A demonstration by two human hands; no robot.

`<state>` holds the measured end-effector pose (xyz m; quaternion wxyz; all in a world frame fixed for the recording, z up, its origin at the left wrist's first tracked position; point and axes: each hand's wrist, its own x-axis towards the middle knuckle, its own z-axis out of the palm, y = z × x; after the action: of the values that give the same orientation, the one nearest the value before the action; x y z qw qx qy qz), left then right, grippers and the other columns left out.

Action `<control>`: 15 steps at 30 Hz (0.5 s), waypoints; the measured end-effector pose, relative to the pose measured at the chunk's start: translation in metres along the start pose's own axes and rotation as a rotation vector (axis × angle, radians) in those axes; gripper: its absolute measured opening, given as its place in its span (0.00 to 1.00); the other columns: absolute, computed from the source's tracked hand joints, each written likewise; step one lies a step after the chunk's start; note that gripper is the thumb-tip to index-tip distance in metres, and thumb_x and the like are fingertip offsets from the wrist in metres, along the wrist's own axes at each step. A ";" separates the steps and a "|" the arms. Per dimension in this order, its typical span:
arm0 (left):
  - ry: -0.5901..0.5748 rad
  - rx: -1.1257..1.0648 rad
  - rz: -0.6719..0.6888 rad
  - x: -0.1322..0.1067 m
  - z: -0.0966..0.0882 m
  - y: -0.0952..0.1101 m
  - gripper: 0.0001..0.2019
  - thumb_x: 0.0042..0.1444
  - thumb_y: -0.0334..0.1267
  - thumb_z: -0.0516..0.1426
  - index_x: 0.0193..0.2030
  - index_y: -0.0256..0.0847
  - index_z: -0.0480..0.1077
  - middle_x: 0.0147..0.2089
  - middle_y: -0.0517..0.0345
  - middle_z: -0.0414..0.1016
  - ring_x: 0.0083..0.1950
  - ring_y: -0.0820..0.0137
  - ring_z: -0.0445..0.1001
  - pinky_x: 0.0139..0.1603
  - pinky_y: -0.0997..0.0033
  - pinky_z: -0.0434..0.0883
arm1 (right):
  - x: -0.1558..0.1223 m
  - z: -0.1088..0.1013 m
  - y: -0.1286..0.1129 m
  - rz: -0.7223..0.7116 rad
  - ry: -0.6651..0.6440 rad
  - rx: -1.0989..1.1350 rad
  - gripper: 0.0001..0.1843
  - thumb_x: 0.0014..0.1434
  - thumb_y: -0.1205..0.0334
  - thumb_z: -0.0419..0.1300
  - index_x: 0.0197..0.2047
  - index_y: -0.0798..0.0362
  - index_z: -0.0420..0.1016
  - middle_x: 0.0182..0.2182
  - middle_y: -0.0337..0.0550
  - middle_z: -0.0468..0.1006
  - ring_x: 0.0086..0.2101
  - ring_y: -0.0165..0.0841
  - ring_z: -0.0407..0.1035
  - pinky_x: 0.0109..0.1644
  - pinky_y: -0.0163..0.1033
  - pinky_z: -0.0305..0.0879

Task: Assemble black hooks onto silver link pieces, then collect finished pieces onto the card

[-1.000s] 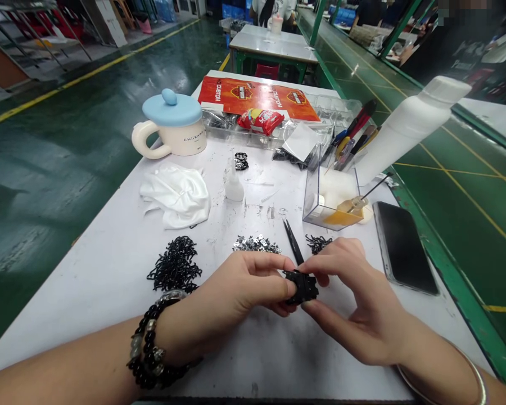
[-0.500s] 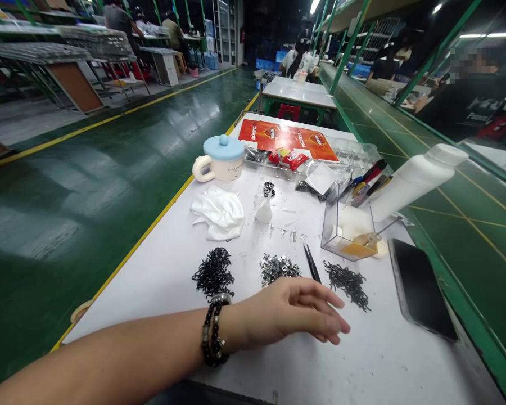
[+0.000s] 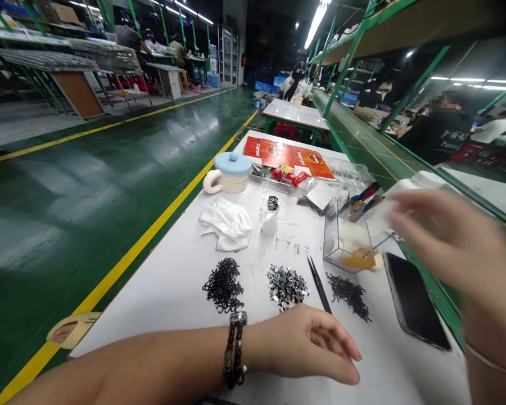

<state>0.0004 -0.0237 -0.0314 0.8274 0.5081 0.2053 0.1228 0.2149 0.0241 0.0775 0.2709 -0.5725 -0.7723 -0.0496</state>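
My left hand [image 3: 303, 346], with dark beaded bracelets on the wrist, rests low over the white table, its fingers loosely bent and apart with nothing in them. Just beyond it lie a heap of small silver metal pieces [image 3: 287, 284] and black tweezers [image 3: 319, 286]. Two piles of small black hook-like pieces flank these, a left pile [image 3: 223, 284] and a right pile [image 3: 349, 295]. My right hand [image 3: 451, 242] is smeared by motion above the table's right side, in front of the white bottle [image 3: 424, 180]. Whether it touches the bottle or holds anything cannot be made out.
A black phone [image 3: 415, 301] lies at the right edge beside a clear box [image 3: 346, 261] with tools. Farther back are a white cloth [image 3: 226, 224], a small squeeze bottle [image 3: 270, 224], a blue-lidded mug [image 3: 233, 174] and an orange-red sheet [image 3: 289, 156]. Other people sit at benches beyond.
My right hand has come into view from the right, near the white bottle. My left hand has shifted slightly right and toward me, its fingers more curled. The view has tilted up.
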 end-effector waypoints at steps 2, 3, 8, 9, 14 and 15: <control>-0.001 0.001 0.012 0.001 0.001 -0.001 0.15 0.42 0.41 0.64 0.36 0.38 0.71 0.37 0.52 0.75 0.39 0.66 0.73 0.45 0.61 0.69 | 0.040 0.038 -0.009 -0.125 -0.259 0.015 0.15 0.58 0.57 0.55 0.49 0.49 0.68 0.41 0.47 0.71 0.39 0.37 0.67 0.42 0.44 0.66; 0.000 0.000 0.021 0.001 0.002 -0.001 0.14 0.41 0.41 0.64 0.35 0.38 0.71 0.36 0.52 0.75 0.39 0.66 0.73 0.45 0.61 0.69 | 0.061 0.060 -0.013 -0.169 -0.400 0.006 0.15 0.57 0.60 0.57 0.48 0.50 0.69 0.41 0.47 0.72 0.38 0.36 0.68 0.42 0.42 0.67; 0.015 0.059 0.064 0.003 0.001 -0.003 0.15 0.39 0.44 0.64 0.34 0.40 0.72 0.35 0.53 0.75 0.38 0.64 0.73 0.44 0.59 0.70 | 0.130 0.151 -0.015 -0.225 -0.689 -0.070 0.16 0.55 0.65 0.60 0.48 0.55 0.69 0.42 0.45 0.73 0.37 0.32 0.69 0.42 0.41 0.68; 0.021 0.070 0.061 0.003 0.000 -0.003 0.16 0.39 0.45 0.64 0.34 0.40 0.72 0.35 0.53 0.75 0.38 0.64 0.74 0.43 0.59 0.70 | 0.133 0.161 -0.012 -0.233 -0.718 -0.085 0.15 0.56 0.63 0.60 0.48 0.55 0.69 0.41 0.44 0.73 0.37 0.32 0.69 0.42 0.41 0.68; 0.028 0.050 0.029 0.004 -0.001 -0.002 0.15 0.38 0.44 0.64 0.34 0.39 0.72 0.34 0.54 0.75 0.38 0.65 0.73 0.43 0.61 0.69 | 0.118 0.173 -0.001 -0.254 -0.766 -0.152 0.16 0.61 0.57 0.56 0.49 0.55 0.66 0.41 0.44 0.72 0.37 0.32 0.69 0.42 0.43 0.68; 0.030 0.044 0.017 0.004 -0.001 -0.002 0.15 0.39 0.44 0.64 0.34 0.39 0.72 0.34 0.54 0.74 0.37 0.66 0.73 0.42 0.62 0.69 | 0.114 0.171 0.001 -0.257 -0.771 -0.165 0.16 0.61 0.57 0.55 0.50 0.55 0.66 0.41 0.44 0.72 0.37 0.32 0.69 0.42 0.43 0.68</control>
<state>0.0032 -0.0222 -0.0343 0.8119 0.5260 0.2160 0.1326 0.1316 0.1879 -0.0134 -0.0936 -0.4679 -0.8758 0.0734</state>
